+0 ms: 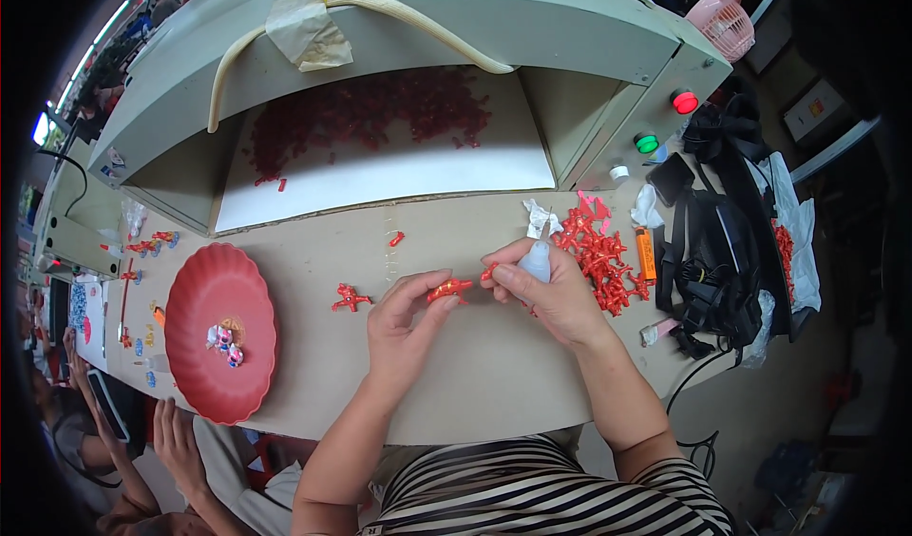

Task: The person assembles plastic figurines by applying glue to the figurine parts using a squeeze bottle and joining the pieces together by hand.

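Pinched between thumb and fingers of my left hand (401, 319) is a red plastic figure body (449, 290) with gold markings. Facing it across a small gap, my right hand (560, 300) grips a little red part (489, 272) at its fingertips. That same hand also holds a translucent squeeze bottle (537, 259) with a thin needle tip pointing up and away. A red figure (351, 297) with spread limbs lies on the table left of my left hand. Farther off is a small loose red piece (396, 239). A heap of red figures (603, 268) lies right of my right hand.
A red scalloped dish (264, 346) with wrapped sweets stands at left. Beyond the table, a grey machine opening holds many red parts (370, 113) on a white sheet (380, 189). A black bag (708, 260) and orange box (645, 254) lie right. Another person's hand (179, 446) is at lower left.
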